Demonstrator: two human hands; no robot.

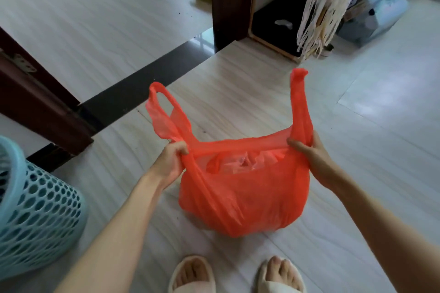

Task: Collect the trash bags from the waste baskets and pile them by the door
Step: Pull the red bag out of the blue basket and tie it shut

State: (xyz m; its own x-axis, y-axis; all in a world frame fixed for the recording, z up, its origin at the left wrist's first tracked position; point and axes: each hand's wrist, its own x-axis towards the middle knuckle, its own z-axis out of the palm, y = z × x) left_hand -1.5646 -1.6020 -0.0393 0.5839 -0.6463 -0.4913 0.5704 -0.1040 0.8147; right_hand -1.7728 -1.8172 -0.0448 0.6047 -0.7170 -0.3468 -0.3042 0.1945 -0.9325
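Observation:
A full red plastic trash bag point(245, 200) stands on the pale floor in front of my feet. My left hand point(171, 162) grips the bag's rim at the base of its left handle loop. On the other side my right hand point(309, 152) pinches the rim at the base of the right handle. Both handle loops stick up loose above my hands, and the bag's mouth is stretched between them, showing crumpled plastic inside. A light blue perforated waste basket point(35, 216) stands at the lower left, its inside mostly out of view.
A dark wooden door frame point(40, 100) rises at the left and another post point(228, 0) at the top middle, with a black threshold strip point(147, 78) between. A wooden shelf point(273, 19) with hanging lace fabric point(328, 7) stands at the upper right. My slippered feet point(235, 276) are at the bottom.

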